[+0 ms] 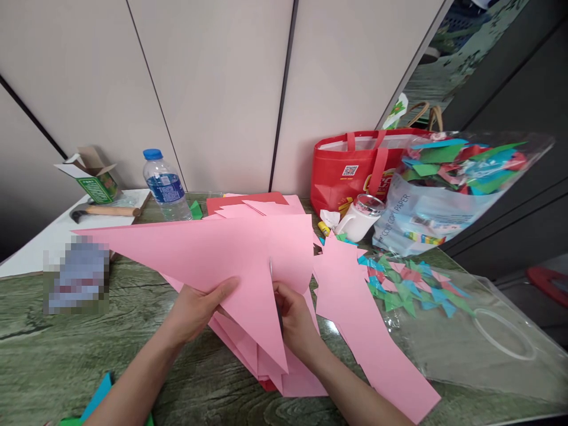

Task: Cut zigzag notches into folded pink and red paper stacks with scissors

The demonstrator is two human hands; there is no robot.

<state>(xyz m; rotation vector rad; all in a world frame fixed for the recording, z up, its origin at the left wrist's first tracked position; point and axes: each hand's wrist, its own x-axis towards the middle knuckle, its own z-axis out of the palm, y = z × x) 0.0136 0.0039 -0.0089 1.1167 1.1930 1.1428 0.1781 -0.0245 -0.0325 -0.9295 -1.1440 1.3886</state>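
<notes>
A large sheet of pink paper (177, 245) is raised over the table, pinched along its lower edge by my left hand (195, 310), thumb on top. My right hand (295, 322) is closed around scissors (271, 267). A thin blade shows at the upper end of a cut running up through the sheet; the handles are mostly hidden by my fingers and the paper. Below lie more pink sheets (306, 378) in a loose stack. A long cut pink piece (377, 343) rests to the right of my right hand.
A water bottle (164, 186), a small green box (97, 183) and a wooden-handled tool (110, 210) stand or lie at the back left. Back right are a red bag (331, 171), a white mug (357, 220), a plastic bag of paper scraps (412, 207) and a clear bag (444, 349).
</notes>
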